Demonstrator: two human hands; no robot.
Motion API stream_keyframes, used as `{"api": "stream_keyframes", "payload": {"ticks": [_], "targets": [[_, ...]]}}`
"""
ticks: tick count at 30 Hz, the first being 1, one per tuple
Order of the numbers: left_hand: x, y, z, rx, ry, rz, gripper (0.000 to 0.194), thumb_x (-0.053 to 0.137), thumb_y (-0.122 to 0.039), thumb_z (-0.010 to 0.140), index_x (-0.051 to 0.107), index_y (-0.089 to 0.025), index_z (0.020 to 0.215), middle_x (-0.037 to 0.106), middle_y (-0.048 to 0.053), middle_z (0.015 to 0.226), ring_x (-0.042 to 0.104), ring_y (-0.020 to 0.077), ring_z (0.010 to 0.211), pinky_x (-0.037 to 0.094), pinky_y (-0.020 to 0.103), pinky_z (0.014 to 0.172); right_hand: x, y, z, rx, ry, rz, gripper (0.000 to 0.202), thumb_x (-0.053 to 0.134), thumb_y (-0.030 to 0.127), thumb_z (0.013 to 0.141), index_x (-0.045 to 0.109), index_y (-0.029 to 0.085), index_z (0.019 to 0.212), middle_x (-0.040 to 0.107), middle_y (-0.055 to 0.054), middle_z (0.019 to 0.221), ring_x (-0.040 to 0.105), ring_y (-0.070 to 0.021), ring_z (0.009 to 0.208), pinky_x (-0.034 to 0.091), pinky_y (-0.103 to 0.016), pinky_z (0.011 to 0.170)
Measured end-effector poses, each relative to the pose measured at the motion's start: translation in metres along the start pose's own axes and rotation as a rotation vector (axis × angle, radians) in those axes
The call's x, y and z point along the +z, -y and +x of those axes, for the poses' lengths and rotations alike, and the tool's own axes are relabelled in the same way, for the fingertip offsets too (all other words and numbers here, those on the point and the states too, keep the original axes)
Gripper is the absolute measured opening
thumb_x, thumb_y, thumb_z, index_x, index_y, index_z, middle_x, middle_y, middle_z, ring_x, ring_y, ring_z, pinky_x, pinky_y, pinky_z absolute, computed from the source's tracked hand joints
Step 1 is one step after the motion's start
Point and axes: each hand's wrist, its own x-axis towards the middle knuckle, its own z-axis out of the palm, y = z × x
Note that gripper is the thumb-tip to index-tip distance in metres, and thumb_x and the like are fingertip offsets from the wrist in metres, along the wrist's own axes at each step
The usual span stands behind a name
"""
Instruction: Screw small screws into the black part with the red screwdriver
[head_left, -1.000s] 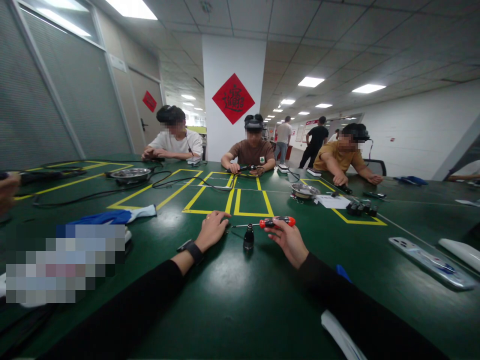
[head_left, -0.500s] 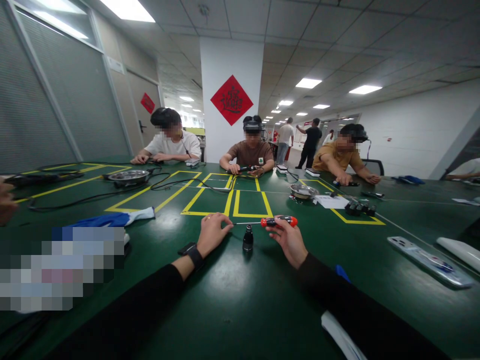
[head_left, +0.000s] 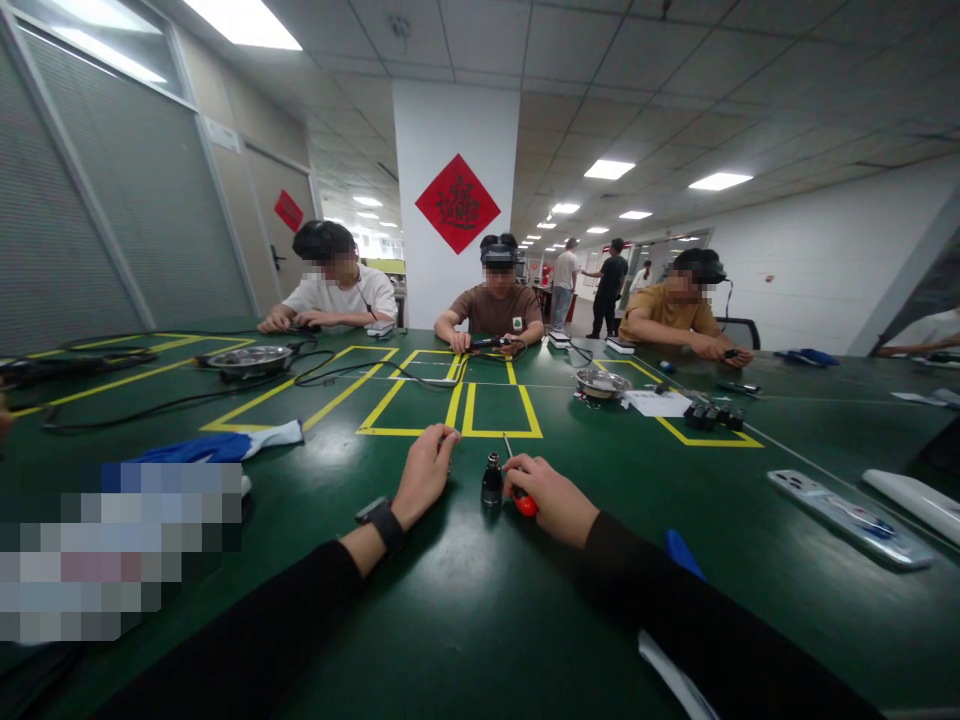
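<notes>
A screwdriver (head_left: 526,505) with a red and black handle is in my right hand (head_left: 555,497), low over the green table. Its shaft points away from me, and the fingers cover much of the handle. Just left of it a small black tapered part (head_left: 491,482) with a metallic top stands upright on the table. On the other side of that part is my left hand (head_left: 426,470), wearing a dark wristband. Its fingers are curled together, and whatever they might hold is hidden.
Blue-and-white gloves (head_left: 217,444) lie at left. Metal bowls (head_left: 604,383) stand farther off, with black cables (head_left: 330,372) across the table. Several black blocks (head_left: 712,415), white paper (head_left: 658,403) and a phone (head_left: 847,518) are at right. Co-workers sit opposite.
My right hand has lowered the screwdriver and turned it from lying crosswise to pointing away from me. The left hand stays nearly in place, its fingers now off the shaft's tip.
</notes>
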Motion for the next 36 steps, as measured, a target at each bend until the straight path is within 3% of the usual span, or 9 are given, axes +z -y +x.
{"api": "stream_keyframes", "payload": {"ticks": [3, 5, 10, 14, 17, 22, 30, 33, 36], "targets": [[0.000, -0.017, -0.009, 0.065, -0.055, -0.075, 0.031, 0.027, -0.034, 0.092, 0.053, -0.018, 0.087, 0.055, 0.002, 0.079, 0.053, 0.0159, 0.074, 0.041, 0.027, 0.069, -0.004, -0.001, 0.000, 0.009, 0.011, -0.037, 0.042, 0.046, -0.009, 0.067, 0.057, 0.023, 0.091, 0.054, -0.004, 0.109, 0.053, -0.0177, 0.093, 0.043, -0.029, 0.076], [-0.001, -0.028, -0.015, 0.116, -0.059, -0.103, 0.030, 0.026, -0.033, 0.093, 0.052, -0.019, 0.087, 0.051, 0.001, 0.075, 0.050, 0.0146, 0.071, 0.040, 0.026, 0.068, -0.008, 0.001, 0.002, 0.050, -0.076, -0.024, 0.041, 0.044, -0.008, 0.070, 0.056, 0.023, 0.095, 0.053, -0.005, 0.111, 0.052, -0.0181, 0.096, 0.042, -0.030, 0.080], [-0.004, -0.043, -0.028, 0.254, 0.184, -0.180, 0.028, 0.024, -0.031, 0.094, 0.049, -0.018, 0.090, 0.044, -0.003, 0.064, 0.044, 0.0108, 0.056, 0.036, 0.023, 0.059, -0.022, 0.018, 0.004, -0.003, -0.386, 0.200, 0.019, 0.046, 0.009, 0.081, 0.053, 0.020, 0.094, 0.054, -0.008, 0.103, 0.050, -0.0201, 0.100, 0.041, -0.035, 0.086], [-0.004, -0.044, -0.032, 0.403, 0.319, -0.116, 0.028, 0.023, -0.029, 0.094, 0.047, -0.018, 0.084, 0.050, 0.000, 0.070, 0.046, 0.0113, 0.060, 0.035, 0.023, 0.060, -0.025, 0.032, 0.003, -0.161, -0.360, 0.328, 0.009, 0.049, 0.021, 0.085, 0.055, 0.022, 0.092, 0.057, -0.005, 0.091, 0.053, -0.0172, 0.084, 0.044, -0.030, 0.075], [-0.004, -0.045, -0.032, 0.481, 0.371, -0.033, 0.027, 0.024, -0.028, 0.093, 0.046, -0.019, 0.082, 0.053, 0.002, 0.074, 0.048, 0.0130, 0.065, 0.035, 0.024, 0.062, -0.024, 0.034, 0.002, -0.145, -0.351, 0.332, 0.009, 0.049, 0.024, 0.086, 0.057, 0.021, 0.089, 0.057, -0.004, 0.085, 0.052, -0.0153, 0.075, 0.043, -0.029, 0.070], [-0.007, -0.046, -0.032, 0.485, 0.412, 0.009, 0.027, 0.023, -0.028, 0.093, 0.046, -0.020, 0.082, 0.055, 0.004, 0.078, 0.051, 0.0145, 0.068, 0.037, 0.025, 0.064, -0.023, 0.030, 0.003, -0.116, -0.335, 0.349, 0.011, 0.050, 0.028, 0.086, 0.058, 0.021, 0.085, 0.057, -0.003, 0.082, 0.052, -0.0150, 0.073, 0.042, -0.028, 0.068], [-0.006, -0.043, -0.031, 0.477, 0.396, 0.003, 0.032, 0.024, -0.029, 0.093, 0.050, -0.019, 0.078, 0.054, 0.002, 0.072, 0.052, 0.0142, 0.067, 0.038, 0.025, 0.067, -0.019, 0.029, 0.002, -0.061, -0.353, 0.372, 0.009, 0.046, 0.024, 0.087, 0.054, 0.020, 0.088, 0.056, -0.003, 0.084, 0.051, -0.0146, 0.074, 0.042, -0.028, 0.069], [-0.006, -0.042, -0.026, 0.341, 0.259, -0.063, 0.031, 0.029, -0.034, 0.092, 0.051, -0.018, 0.078, 0.053, 0.001, 0.071, 0.050, 0.0135, 0.067, 0.039, 0.025, 0.066, -0.017, 0.026, 0.003, -0.003, -0.406, 0.394, 0.009, 0.046, 0.022, 0.087, 0.054, 0.020, 0.087, 0.056, -0.004, 0.085, 0.051, -0.0151, 0.076, 0.042, -0.029, 0.070], [-0.005, -0.038, -0.021, 0.235, 0.095, -0.120, 0.024, 0.049, -0.040, 0.083, 0.050, -0.017, 0.092, 0.054, 0.004, 0.085, 0.052, 0.0156, 0.077, 0.043, 0.027, 0.072, -0.018, 0.019, 0.005, 0.047, -0.434, 0.405, 0.007, 0.046, 0.020, 0.085, 0.054, 0.019, 0.086, 0.055, -0.004, 0.086, 0.051, -0.0153, 0.078, 0.042, -0.028, 0.070]]}}
